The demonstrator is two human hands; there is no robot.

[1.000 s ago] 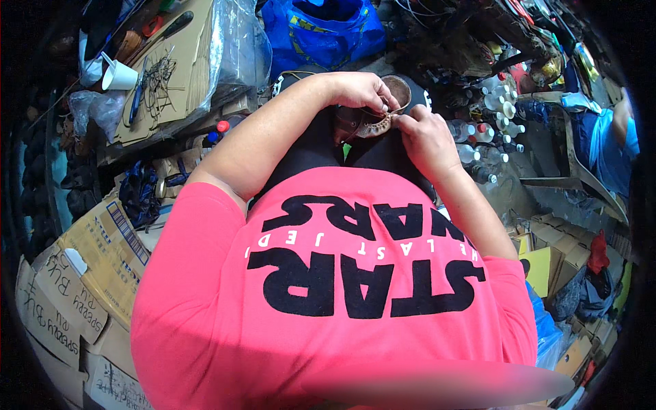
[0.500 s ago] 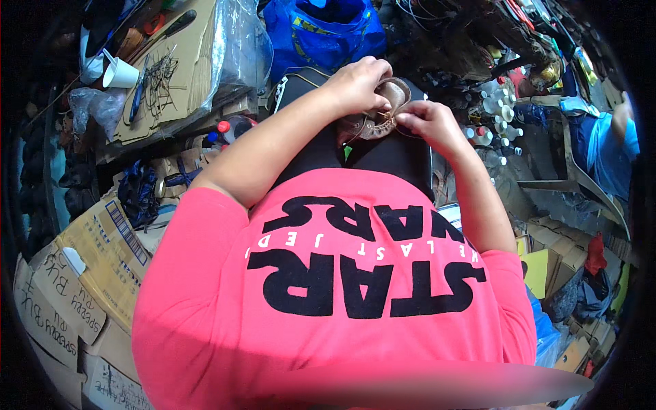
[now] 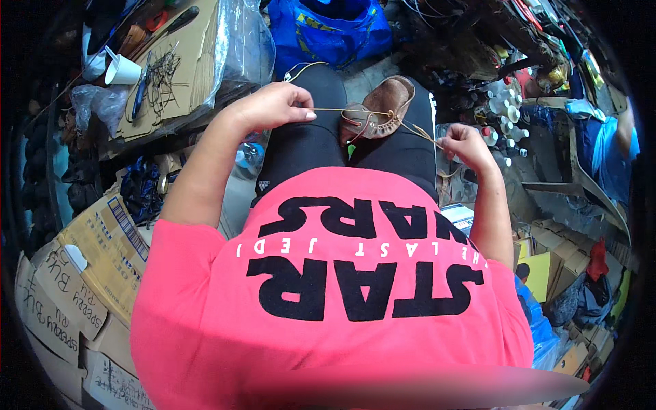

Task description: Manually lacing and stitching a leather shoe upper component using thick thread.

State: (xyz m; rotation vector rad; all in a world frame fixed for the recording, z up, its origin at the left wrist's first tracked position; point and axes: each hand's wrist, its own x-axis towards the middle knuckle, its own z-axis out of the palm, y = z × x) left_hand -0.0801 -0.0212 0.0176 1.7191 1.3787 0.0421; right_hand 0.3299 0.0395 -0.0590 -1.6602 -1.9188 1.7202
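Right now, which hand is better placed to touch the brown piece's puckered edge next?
Probably the right hand: it looks nearer the puckered edge of the brown piece. The left hand is on the opposite side. Both pinch cord.

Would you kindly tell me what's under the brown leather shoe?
The person's black trousers show around the brown leather shoe, with a small green patch by its lower edge; what lies directly beneath is covered.

The place looks like a cluttered shoe workshop, judging by the brown leather shoe (image 3: 396,96) trailing thread (image 3: 329,109), the dark-handled tool (image 3: 183,19) along the left edge of the cardboard stack (image 3: 196,49), and the tangled cords (image 3: 161,80) on it.
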